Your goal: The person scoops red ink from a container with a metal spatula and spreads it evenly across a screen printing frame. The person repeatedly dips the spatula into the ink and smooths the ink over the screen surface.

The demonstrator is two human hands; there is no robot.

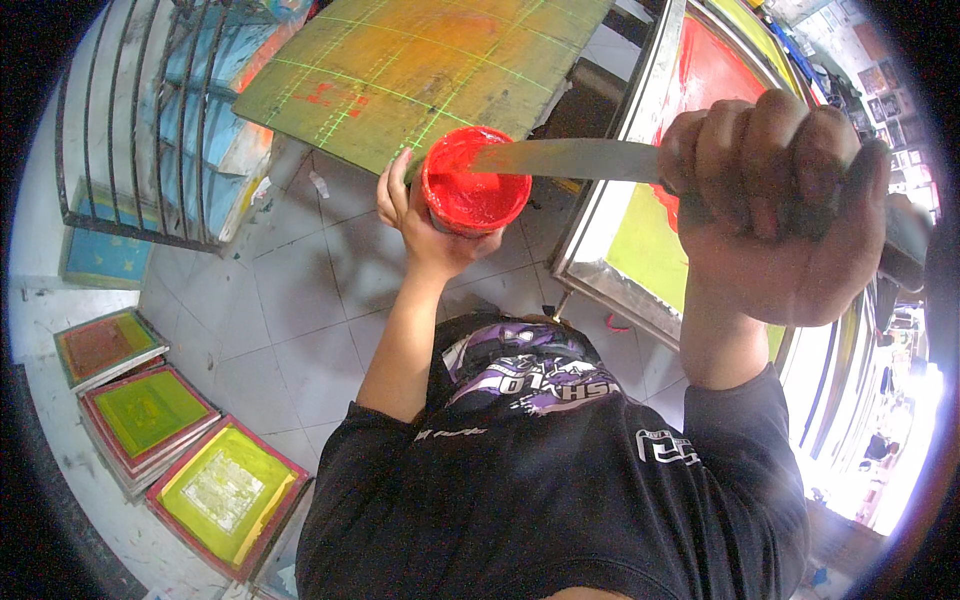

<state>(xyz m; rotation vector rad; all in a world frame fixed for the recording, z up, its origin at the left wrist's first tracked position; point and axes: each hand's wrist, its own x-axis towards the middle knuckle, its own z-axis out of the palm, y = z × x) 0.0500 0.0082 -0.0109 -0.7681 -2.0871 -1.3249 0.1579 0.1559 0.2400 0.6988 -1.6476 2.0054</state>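
My left hand (430, 225) is wrapped round a tub of bright red ink (478, 200), its open top tilted toward me. Red ink coats the tub's inside and rim. Raised on the right, my right hand (775, 200) is closed in a fist on the handle of a long flat metal spatula (590, 160). The blade reaches leftward over the tub, and red ink smears its far end. Most of the handle is hidden by my fingers. Whether the tip touches the ink in the tub, I cannot tell.
Beyond the tub lies a stained board (420, 60) crossed by green lines. A metal-framed printing screen (640, 235) with red ink stands at right. Several smaller screens (230, 490) are stacked at lower left. A metal rack (140, 120) stands at far left above the tiled floor (290, 290).
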